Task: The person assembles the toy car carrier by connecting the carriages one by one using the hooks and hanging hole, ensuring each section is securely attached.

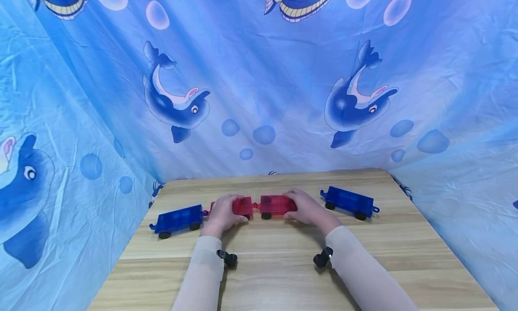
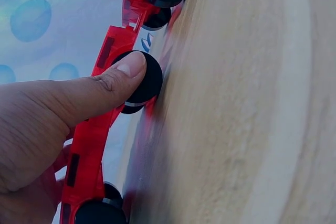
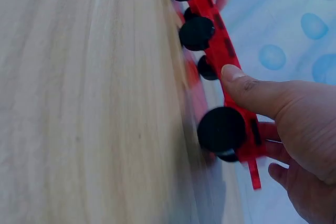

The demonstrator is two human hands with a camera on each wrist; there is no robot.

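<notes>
Two red toy train cars stand end to end on the wooden table, their couplings meeting between my hands. My left hand point(image 1: 221, 213) grips the left red car point(image 1: 244, 206) from above, its thumb point(image 2: 118, 80) over a black wheel in the left wrist view. The right red car point(image 1: 276, 205) is held by my right hand point(image 1: 304, 208), with the thumb point(image 3: 244, 83) along its near side and fingers behind it. A blue car point(image 1: 179, 219) meets the left red car's outer coupling. To the right, a second blue car point(image 1: 349, 201) stands apart from the right hand.
The wooden table point(image 1: 279, 270) carries all four-wheeled cars and ends at a blue cloth backdrop point(image 1: 259, 82) printed with dolphins and bubbles. Cloth also hangs along both sides. A small black camera sits on each wrist, such as the left wrist camera point(image 1: 229, 259).
</notes>
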